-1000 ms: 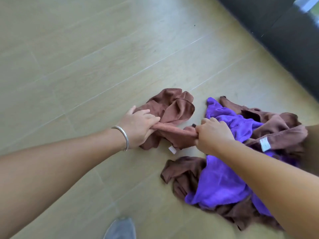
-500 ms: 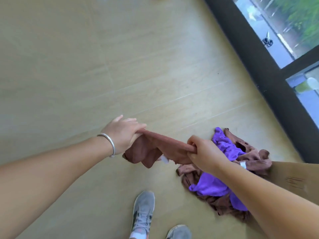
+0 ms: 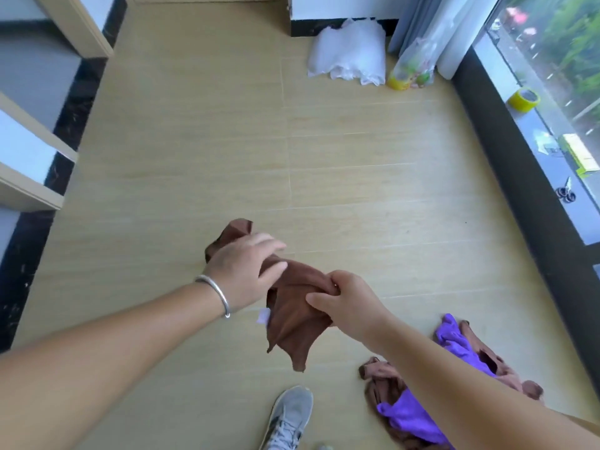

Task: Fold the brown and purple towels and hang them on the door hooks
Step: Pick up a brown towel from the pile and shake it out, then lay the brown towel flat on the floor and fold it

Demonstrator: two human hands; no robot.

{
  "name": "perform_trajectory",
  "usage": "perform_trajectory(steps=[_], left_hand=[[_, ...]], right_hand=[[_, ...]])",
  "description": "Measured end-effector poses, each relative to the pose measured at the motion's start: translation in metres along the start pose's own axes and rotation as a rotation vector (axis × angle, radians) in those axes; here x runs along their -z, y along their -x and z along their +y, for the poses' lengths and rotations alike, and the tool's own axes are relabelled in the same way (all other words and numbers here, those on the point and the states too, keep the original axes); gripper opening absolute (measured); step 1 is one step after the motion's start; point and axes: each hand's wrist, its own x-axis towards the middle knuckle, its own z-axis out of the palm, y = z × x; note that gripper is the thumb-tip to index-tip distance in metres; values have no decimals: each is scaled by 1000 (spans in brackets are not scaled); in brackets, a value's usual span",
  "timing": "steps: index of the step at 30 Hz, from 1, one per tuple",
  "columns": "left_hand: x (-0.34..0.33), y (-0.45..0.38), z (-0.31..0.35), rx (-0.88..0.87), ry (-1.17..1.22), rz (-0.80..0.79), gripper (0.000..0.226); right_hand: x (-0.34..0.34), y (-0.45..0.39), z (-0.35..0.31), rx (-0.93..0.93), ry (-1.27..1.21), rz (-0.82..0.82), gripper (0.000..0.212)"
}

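Towel in brown [image 3: 293, 315] hangs in the air above the floor [image 3: 357, 177], held between both hands. Right hand [image 3: 349, 302] pinches its upper edge with curled fingers; left hand [image 3: 242, 274] lies on the cloth, fingers nearly straight. Pile of brown and purple towels [image 3: 418, 414] lies on the floor near its right edge.
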Motion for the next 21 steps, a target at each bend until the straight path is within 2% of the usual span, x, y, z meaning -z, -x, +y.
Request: perform_trajectory(steps=[2,4,7,10,14,16,19,21], left_hand=[[-24,47,4,6,92,-125,61],[-49,87,6,2,153,-227,55],[-78,132,10,26,201,-275,41],[-112,161,8,68,145,-329,30],[-153,184,1,215,120,-378,37],[-163,192,-5,296,63,-358,28],[-164,203,-27,394,7,-307,20],[-158,208,-49,425,-85,-316,12]], right_hand=[[-14,10,7,-35,-3,-40,11],[-31,22,19,-80,-37,-70,10],[-56,38,42,-156,-47,-124,8],[-82,44,68,-217,34,-182,18],[-120,49,93,-282,110,-304,31],[-137,51,101,-245,142,-265,31],[-153,52,113,-84,338,-210,20],[-154,50,114,-76,644,-166,3]])
